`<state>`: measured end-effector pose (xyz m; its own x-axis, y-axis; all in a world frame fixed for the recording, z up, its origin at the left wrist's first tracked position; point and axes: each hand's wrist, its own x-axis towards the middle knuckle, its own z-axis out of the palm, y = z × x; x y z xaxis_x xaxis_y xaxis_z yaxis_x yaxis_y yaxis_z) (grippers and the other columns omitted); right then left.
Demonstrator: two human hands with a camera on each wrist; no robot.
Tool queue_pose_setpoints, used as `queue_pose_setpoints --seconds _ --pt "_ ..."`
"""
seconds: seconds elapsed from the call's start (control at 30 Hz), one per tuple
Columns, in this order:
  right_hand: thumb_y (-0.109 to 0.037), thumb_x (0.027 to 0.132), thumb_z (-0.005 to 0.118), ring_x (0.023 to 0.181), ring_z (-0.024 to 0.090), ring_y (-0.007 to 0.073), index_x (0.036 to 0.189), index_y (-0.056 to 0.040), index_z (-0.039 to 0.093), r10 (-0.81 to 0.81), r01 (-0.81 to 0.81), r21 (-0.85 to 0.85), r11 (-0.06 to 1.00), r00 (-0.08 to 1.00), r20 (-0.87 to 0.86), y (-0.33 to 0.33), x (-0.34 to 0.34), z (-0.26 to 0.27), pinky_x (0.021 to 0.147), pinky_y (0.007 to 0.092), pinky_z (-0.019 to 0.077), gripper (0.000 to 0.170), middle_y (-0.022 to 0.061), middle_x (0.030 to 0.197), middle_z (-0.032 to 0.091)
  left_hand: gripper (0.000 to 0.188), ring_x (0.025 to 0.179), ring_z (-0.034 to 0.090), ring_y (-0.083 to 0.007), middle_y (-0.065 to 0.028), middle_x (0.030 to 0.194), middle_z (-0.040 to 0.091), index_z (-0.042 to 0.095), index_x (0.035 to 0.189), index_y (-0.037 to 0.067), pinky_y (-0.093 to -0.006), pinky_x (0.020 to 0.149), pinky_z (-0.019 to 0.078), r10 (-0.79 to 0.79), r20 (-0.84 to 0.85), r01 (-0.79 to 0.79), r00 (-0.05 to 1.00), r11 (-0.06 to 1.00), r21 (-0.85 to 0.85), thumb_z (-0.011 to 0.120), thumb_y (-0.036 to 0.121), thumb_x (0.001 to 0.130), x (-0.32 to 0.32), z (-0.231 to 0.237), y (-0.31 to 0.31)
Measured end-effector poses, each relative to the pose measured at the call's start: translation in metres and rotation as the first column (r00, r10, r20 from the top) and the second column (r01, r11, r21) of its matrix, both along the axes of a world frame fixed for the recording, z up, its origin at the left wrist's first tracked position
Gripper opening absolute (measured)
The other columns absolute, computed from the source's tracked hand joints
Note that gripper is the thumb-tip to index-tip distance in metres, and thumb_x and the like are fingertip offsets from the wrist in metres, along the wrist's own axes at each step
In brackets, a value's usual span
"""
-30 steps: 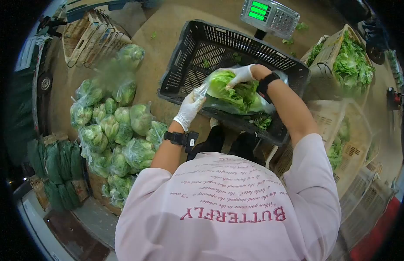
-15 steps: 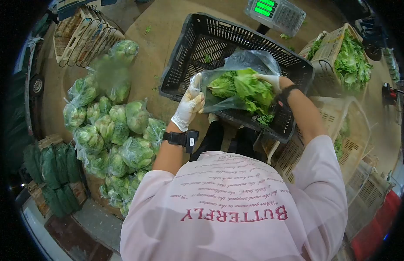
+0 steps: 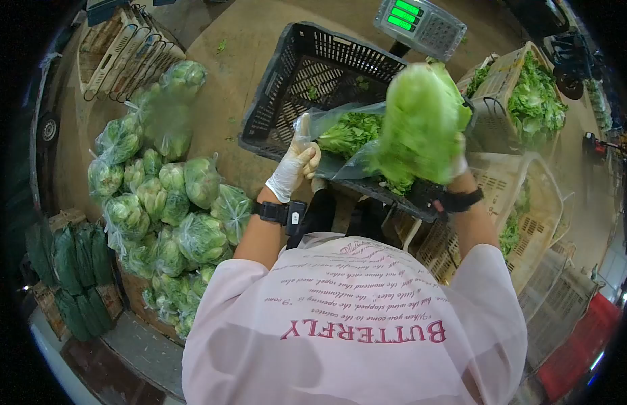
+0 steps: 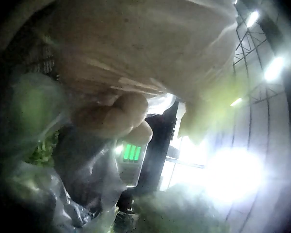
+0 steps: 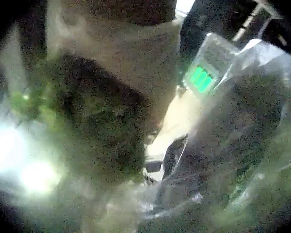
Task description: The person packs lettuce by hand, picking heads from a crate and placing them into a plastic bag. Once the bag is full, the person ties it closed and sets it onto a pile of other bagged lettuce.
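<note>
My gloved left hand [image 3: 294,163] pinches the edge of a clear plastic bag [image 3: 330,121] over the black crate [image 3: 269,101]. Curled fingertips [image 4: 131,107] and bag film show in the left wrist view. Green leaf lettuce [image 3: 354,133] lies inside the bag. A large head of lettuce [image 3: 421,121], blurred by motion, is held up by my gloved right hand [image 3: 460,158], overlapping the bag's right part. Most of the right fingers are hidden behind its leaves. Dark, blurred leaves [image 5: 97,121] fill much of the right wrist view, beside the bag film [image 5: 233,131].
A scale with a lit green display [image 3: 404,15] stands beyond the crate. Several bagged lettuces [image 3: 151,196] are piled on the left. Stacked beige crates [image 3: 128,54] stand at the far left; a lettuce-filled crate [image 3: 499,108] and more beige crates [image 3: 489,179] are on the right.
My right hand has gone from the lettuce in the bag to the bag's right side, where it now holds up a large lettuce head. The left hand keeps hold of the bag's edge.
</note>
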<state>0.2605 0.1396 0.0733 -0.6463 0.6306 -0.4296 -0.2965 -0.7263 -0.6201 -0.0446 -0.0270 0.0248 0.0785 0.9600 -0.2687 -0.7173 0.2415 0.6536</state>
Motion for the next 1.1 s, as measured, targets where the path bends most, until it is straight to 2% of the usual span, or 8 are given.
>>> queue_pose_setpoints --seconds 0.13,0.23,0.5,0.63,0.7,0.93,1.03,1.1 --pt "-0.034 0.061 0.083 0.111 0.051 0.0298 0.138 -0.0097 0.032 -0.252 -0.077 0.901 0.427 0.947 0.201 -0.009 -0.087 -0.026 0.094 0.0430 0.0448 0.096 0.0143 0.124 0.048 0.062 0.050 0.035 -0.0051 0.0010 0.071 0.047 0.016 0.146 0.031 -0.0197 0.046 0.0349 0.033 0.037 -0.034 0.999 0.999 0.035 0.051 0.023 0.095 0.004 0.006 0.002" --pt "-0.036 0.050 0.086 0.104 0.053 0.0382 0.137 -0.0183 0.037 -0.309 -0.471 0.872 -0.135 0.856 0.415 -0.020 -0.088 -0.045 0.087 0.0433 0.0463 0.101 0.0201 0.110 0.053 0.057 0.052 0.036 -0.0056 0.0013 0.070 0.046 0.021 0.143 0.030 -0.0210 0.046 0.0335 0.115 0.102 -0.109 0.988 0.992 -0.064 0.050 0.032 0.095 0.001 0.007 0.005" --pt "-0.047 0.060 0.078 0.096 0.057 0.0425 0.142 -0.0221 0.026 0.250 -0.920 0.340 0.195 0.382 0.890 0.003 -0.073 -0.105 0.083 0.0445 0.0466 0.100 0.0267 0.104 0.055 0.048 0.049 0.040 -0.0050 0.0003 0.069 0.050 0.040 0.124 0.013 -0.0174 0.043 0.0356 -0.176 0.064 0.172 0.982 0.983 0.059 0.058 0.040 0.089 0.015 0.006 0.020" --pt "-0.038 0.064 0.079 0.111 0.053 0.0381 0.135 -0.0220 0.042 -0.122 -0.989 -0.015 -0.146 0.003 0.992 -0.017 -0.139 -0.034 0.089 0.0452 0.0461 0.081 0.0244 0.127 0.048 0.051 0.047 0.036 -0.0047 0.0013 0.067 0.047 0.041 0.123 0.013 -0.0187 0.042 0.0326 -0.207 -0.097 0.211 0.974 0.977 0.037 0.059 0.045 0.087 0.020 0.006 0.023" --pt "-0.034 0.064 0.080 0.122 0.043 0.0385 0.133 -0.0250 0.046 -0.359 -0.938 0.079 -0.338 0.206 0.910 -0.044 -0.146 -0.058 0.090 0.0488 0.0444 0.077 0.0231 0.139 0.036 0.052 0.047 0.035 -0.0044 0.0016 0.066 0.045 0.042 0.121 0.013 -0.0189 0.042 0.0318 -0.185 -0.099 0.189 0.978 0.981 0.039 0.059 0.047 0.086 0.018 0.008 0.027" --pt "-0.025 0.084 0.061 0.137 0.020 0.0395 0.138 -0.0398 0.036 -0.358 -0.961 -0.089 -0.262 0.011 0.934 -0.063 -0.161 -0.155 0.102 0.0581 0.0283 0.061 0.0144 0.152 0.014 0.047 0.054 0.039 -0.0075 -0.0020 0.073 0.047 0.042 0.123 0.007 -0.0197 0.049 0.0340 -0.061 0.275 0.061 0.960 0.998 0.006 0.054 0.040 0.091 -0.013 0.002 0.005" --pt "-0.028 0.073 0.073 0.139 0.013 0.0403 0.139 -0.0422 0.033 -0.053 -0.987 0.009 -0.158 0.018 0.998 -0.055 -0.173 -0.115 0.105 0.0630 0.0192 0.078 0.0146 0.153 0.010 0.048 0.060 0.045 -0.0103 -0.0028 0.076 0.050 0.039 0.128 0.008 -0.0237 0.056 0.0408 -0.052 -0.149 0.065 0.987 0.994 0.085 0.053 0.036 0.092 -0.003 0.016 0.010" --pt "-0.035 0.066 0.077 0.138 0.015 0.0400 0.137 -0.0389 0.038 0.031 -0.923 0.374 0.095 0.378 0.925 -0.041 -0.153 -0.116 0.108 0.0585 0.0198 0.082 0.0159 0.153 0.012 0.056 0.059 0.047 -0.0100 -0.0014 0.074 0.052 0.038 0.131 0.010 -0.0241 0.058 0.0421 -0.003 -0.081 0.006 0.997 0.999 0.037 0.060 0.038 0.088 -0.003 0.020 0.009"
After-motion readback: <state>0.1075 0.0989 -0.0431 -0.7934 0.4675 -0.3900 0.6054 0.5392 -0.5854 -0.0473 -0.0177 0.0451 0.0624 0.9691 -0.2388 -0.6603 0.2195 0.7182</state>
